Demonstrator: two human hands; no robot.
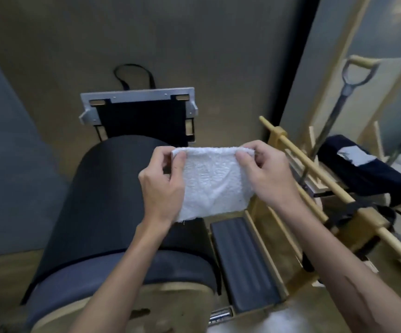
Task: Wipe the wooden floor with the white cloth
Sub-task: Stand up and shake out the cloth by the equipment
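Head view: white cloth (215, 181) between pinching fingers (179, 162)

Rough white terry cloth (215, 181), matt dark padded barrel (112, 200), pale smooth wooden rods (314, 169), matt wooden floor (194, 44)

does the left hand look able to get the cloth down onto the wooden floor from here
Probably not straight down: the left hand pinches the white cloth above a dark padded barrel; bare wooden floor lies beyond it.
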